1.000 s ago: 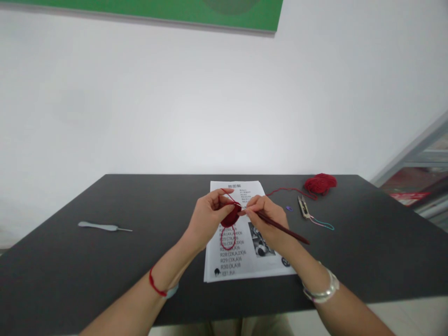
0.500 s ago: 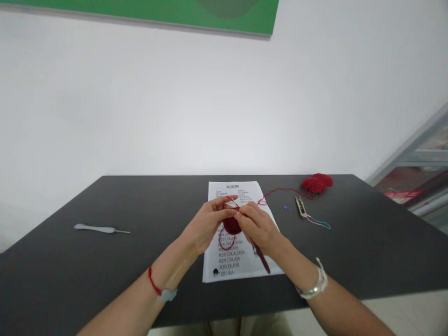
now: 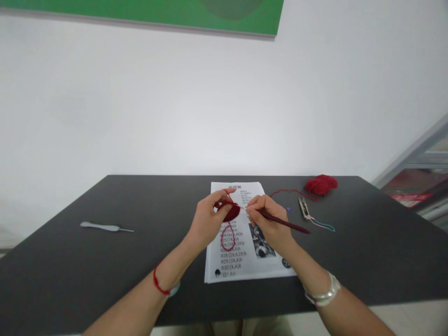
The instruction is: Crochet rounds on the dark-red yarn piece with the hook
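Observation:
A small round piece of dark red crochet [image 3: 230,213] is pinched in my left hand [image 3: 207,215], with a strand of yarn running over the raised index finger. My right hand [image 3: 269,219] grips a crochet hook [image 3: 285,222] like a pen; its dark reddish-brown handle points to the lower right. The thin metal tip reaches left to the edge of the crochet piece. A loop of red yarn [image 3: 228,237] hangs below the piece, over printed sheets [image 3: 224,273] of row notes and a photo.
On the dark table [image 3: 157,200], a grey-handled hook [image 3: 105,227] lies at left. At right are a red yarn ball [image 3: 321,185], whose strand runs toward my hands, thread snips [image 3: 304,208] with a cord, and a small purple stitch marker [image 3: 289,210]. A white wall stands behind.
My right hand has moved right, away from my left, and the hook has swung from steep to nearly level. The crochet piece has turned and now shows more above the left thumb.

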A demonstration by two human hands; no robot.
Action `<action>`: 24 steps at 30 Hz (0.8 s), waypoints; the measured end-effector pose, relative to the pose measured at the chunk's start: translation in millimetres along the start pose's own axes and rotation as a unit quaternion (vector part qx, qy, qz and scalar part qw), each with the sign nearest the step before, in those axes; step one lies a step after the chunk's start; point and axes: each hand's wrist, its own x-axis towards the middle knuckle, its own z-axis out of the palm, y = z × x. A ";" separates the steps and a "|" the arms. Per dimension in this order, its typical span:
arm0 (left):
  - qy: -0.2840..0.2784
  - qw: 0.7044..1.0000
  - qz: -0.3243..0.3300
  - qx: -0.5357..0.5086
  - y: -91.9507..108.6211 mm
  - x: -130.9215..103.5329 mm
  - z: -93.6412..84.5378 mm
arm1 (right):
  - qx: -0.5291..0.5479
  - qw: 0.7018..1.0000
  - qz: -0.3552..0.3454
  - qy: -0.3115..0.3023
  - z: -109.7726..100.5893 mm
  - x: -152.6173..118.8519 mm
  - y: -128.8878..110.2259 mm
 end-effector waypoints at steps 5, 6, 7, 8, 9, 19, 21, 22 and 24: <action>-0.020 0.997 -0.025 -0.071 7.8 -3.5 2.3 | 0.211 0.974 0.087 0.004 5.8 5.3 1.6; -0.022 0.994 -0.042 -0.098 9.0 -4.4 4.1 | 0.208 0.974 0.084 0.008 8.1 4.7 2.0; -0.027 0.990 -0.061 -0.127 9.6 -5.4 6.3 | 0.182 0.981 0.070 0.014 10.5 3.1 3.0; -0.034 0.984 -0.082 -0.153 9.6 -6.3 8.7 | 0.132 0.990 0.039 0.021 12.8 0.6 4.7; -0.043 0.978 -0.102 -0.177 9.1 -7.1 11.0 | 0.059 0.998 -0.003 0.027 14.9 -2.6 7.3; -0.080 0.920 -0.194 -0.332 4.1 -1.5 8.6 | -0.143 0.963 -0.228 0.013 9.9 -7.0 14.5; -0.072 0.925 -0.178 -0.328 3.8 1.6 3.2 | -0.058 0.989 -0.134 0.009 8.9 -2.8 7.6; -0.070 0.928 -0.170 -0.324 3.6 2.9 0.4 | -0.007 0.997 -0.082 0.009 8.9 -1.5 4.8; -0.068 0.933 -0.158 -0.315 3.5 4.9 -4.7 | 0.076 0.997 -0.006 0.009 9.0 -0.2 1.0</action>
